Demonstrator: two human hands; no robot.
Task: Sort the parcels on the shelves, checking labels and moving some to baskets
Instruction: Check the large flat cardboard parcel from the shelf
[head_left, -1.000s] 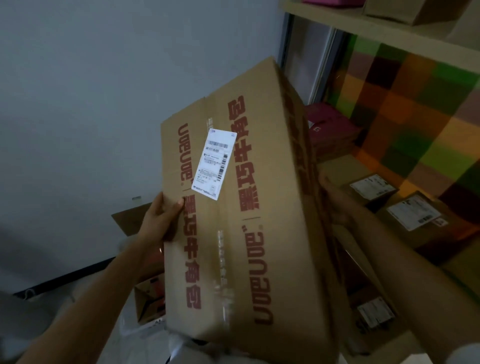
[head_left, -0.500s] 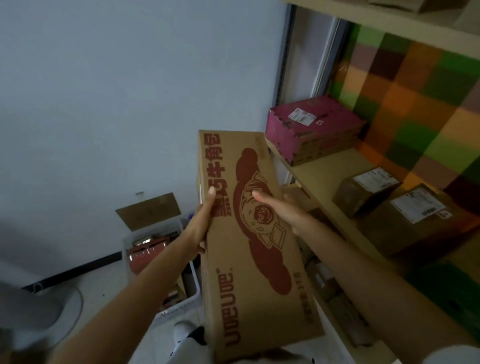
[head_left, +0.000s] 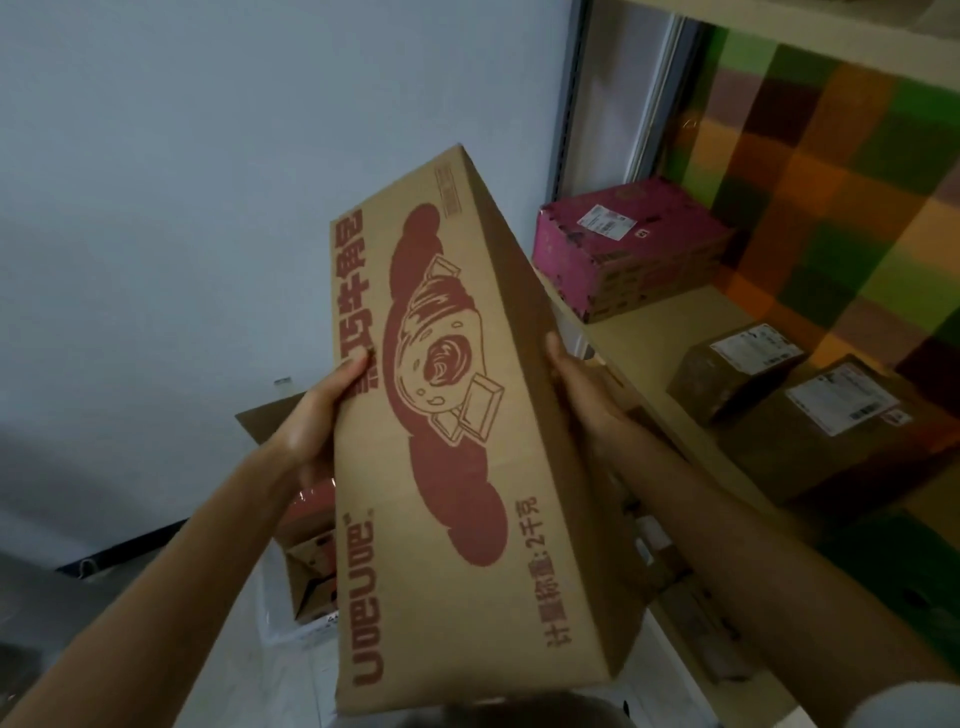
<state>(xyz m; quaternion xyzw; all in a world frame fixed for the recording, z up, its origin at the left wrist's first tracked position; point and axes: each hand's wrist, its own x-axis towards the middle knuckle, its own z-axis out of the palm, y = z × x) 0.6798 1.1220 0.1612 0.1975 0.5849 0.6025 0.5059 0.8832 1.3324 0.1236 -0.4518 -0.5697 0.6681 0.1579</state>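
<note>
A long brown cardboard box (head_left: 457, 467) with red print and a croissant drawing fills the middle of the head view, held up in front of the shelf. My left hand (head_left: 317, 421) grips its left edge, thumb on the printed face. My right hand (head_left: 582, 384) holds the right side, fingers hidden behind it. The box's shipping label is out of sight. On the wooden shelf (head_left: 644, 338) sit a pink parcel (head_left: 623, 244) and two brown labelled parcels (head_left: 737, 374), (head_left: 841, 431).
A white basket (head_left: 291, 631) on the floor at lower left holds a red parcel and a small open carton. A chequered cloth (head_left: 841, 171) backs the shelf. A lower shelf holds more parcels, dim. The white wall stands to the left.
The box has been turned from its labelled face to the croissant-printed face and lifted and tilted a little. My right hand has moved from the front face to the right side.
</note>
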